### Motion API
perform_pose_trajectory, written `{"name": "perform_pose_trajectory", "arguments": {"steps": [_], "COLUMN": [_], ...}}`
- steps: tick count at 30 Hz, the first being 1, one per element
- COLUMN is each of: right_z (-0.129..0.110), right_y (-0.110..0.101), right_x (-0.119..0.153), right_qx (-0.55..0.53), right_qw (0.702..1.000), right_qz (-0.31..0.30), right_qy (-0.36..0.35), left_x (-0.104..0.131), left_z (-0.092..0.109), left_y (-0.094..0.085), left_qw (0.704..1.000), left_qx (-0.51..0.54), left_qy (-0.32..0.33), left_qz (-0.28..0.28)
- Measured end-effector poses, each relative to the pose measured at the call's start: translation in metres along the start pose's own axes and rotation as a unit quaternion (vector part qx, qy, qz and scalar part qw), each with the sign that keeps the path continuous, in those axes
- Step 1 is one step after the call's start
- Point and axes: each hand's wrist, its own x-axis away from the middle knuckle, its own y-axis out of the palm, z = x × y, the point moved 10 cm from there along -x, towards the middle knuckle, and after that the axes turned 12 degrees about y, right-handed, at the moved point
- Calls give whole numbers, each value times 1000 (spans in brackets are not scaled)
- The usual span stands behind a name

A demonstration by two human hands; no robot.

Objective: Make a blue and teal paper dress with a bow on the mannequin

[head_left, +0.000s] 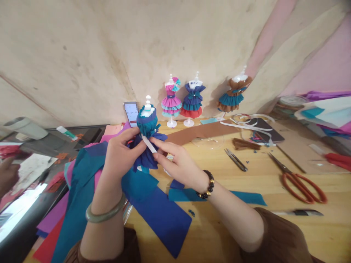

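Observation:
A small mannequin (147, 122) stands upright near the middle, dressed in gathered teal material on top with a dark blue ruffled skirt (146, 157) below. My left hand (123, 149) is closed round its waist from the left, thumb at the front. From the right, my right hand (175, 159) pinches a narrow white strip (149, 144) between thumb and fingers. The strip slants down across the front of the waist, its upper end by my left thumb. Blue sheet material (164, 219) and a teal strip (246, 198) lie on the table in front.
Three dressed mannequins (171, 100) stand at the back, the rightmost touched by another person's arm (261, 47). Orange scissors (298, 186), snips (236, 160) and a pen (304, 212) lie right. A phone (132, 114) leans behind; another person's hand (8, 175) shows far left.

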Motion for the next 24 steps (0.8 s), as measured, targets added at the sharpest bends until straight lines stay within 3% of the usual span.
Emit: {"name": "perform_pose_trajectory", "arguments": {"steps": [8, 14, 24], "right_z": [0, 7, 22], "right_y": [-2, -9, -4], "right_x": [1, -2, -4], "right_qx": [15, -18, -64], "right_qw": [1000, 998, 994], "right_qz": [-14, 17, -8], "right_qy": [16, 56, 90], "left_x": [4, 4, 4], "left_z": [-18, -25, -22], "left_y": [10, 12, 17], "left_qw": [990, 986, 981], "left_qx": [125, 140, 170], "left_qy": [-71, -87, -89], "left_qz": [5, 15, 4]}}
